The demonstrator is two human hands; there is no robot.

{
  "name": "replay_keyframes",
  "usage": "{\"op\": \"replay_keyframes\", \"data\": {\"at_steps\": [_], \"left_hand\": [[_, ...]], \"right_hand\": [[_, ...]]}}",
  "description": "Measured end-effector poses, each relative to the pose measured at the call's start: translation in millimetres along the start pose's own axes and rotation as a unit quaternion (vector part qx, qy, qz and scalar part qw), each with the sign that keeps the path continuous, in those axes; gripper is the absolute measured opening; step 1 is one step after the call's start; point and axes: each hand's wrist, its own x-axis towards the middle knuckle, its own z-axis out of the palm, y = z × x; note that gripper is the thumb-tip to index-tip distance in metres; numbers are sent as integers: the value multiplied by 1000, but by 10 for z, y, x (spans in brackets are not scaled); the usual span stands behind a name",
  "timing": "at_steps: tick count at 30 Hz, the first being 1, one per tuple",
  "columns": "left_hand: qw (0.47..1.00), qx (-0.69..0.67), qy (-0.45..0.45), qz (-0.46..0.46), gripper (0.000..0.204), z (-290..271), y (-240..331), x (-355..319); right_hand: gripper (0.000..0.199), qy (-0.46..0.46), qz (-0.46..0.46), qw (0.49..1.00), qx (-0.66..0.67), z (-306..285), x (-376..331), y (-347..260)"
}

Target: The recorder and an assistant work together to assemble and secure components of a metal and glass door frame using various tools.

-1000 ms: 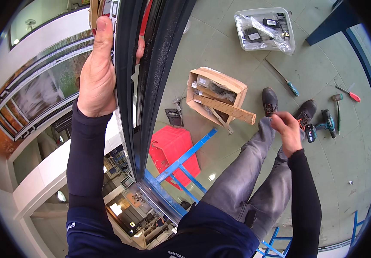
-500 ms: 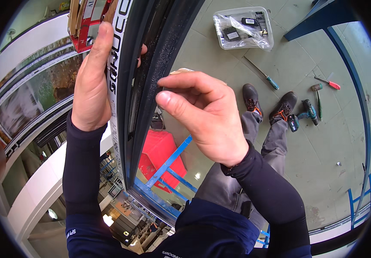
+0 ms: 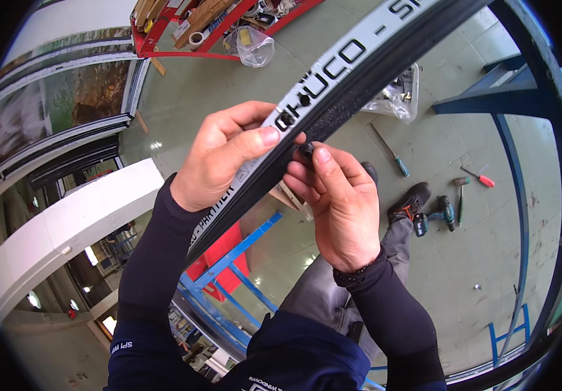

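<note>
A long black window-frame profile (image 3: 359,91) runs diagonally across the view, with a pale printed film strip (image 3: 340,62) along its upper-left face. Two dark holes show in that strip just above my left hand (image 3: 232,153). This hand clasps the profile, thumb on the strip and the other fingers behind it. My right hand (image 3: 343,208) pinches a small black round piece (image 3: 306,150) between thumb and fingers, at the profile's dark inner side. What exactly the piece is, I cannot make out.
Blue metal stands (image 3: 502,98) rise at right and blue bars (image 3: 242,251) lower left. On the floor lie a screwdriver (image 3: 401,165), a red-handled tool (image 3: 486,181), a mallet (image 3: 461,195) and a cordless drill (image 3: 447,212). A plastic bin (image 3: 411,98) is partly behind the profile; a red cart (image 3: 222,55) stands far left.
The view has turned, and the profile now lies more slantwise. My left hand still clasps it. My right hand has moved against its inner side, where the small black piece now shows.
</note>
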Motion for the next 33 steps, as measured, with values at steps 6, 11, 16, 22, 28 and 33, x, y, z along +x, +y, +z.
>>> {"op": "replay_keyframes", "data": {"at_steps": [6, 11, 16, 22, 28, 33], "left_hand": [[994, -98, 5, 37, 32, -56, -96, 10], [994, -106, -2, 33, 28, -81, -68, 0], [992, -117, -6, 41, 26, -96, -82, -2], [992, -119, -1, 29, 27, -129, -139, 52], [993, -111, -18, 21, 31, -170, -146, 60], [991, -130, -37, -3, 30, -174, -115, 60]], "right_hand": [[27, 16, -39, 997, -61, 114, 21, 78], [25, 44, -84, 990, -109, 237, 32, 87], [23, 19, -94, 987, -130, 223, 21, 58], [22, 9, -95, 981, -170, 197, 72, 50], [21, 32, -90, 969, -227, 246, 69, 20], [21, 20, -95, 965, -245, 245, 83, -22]]}}
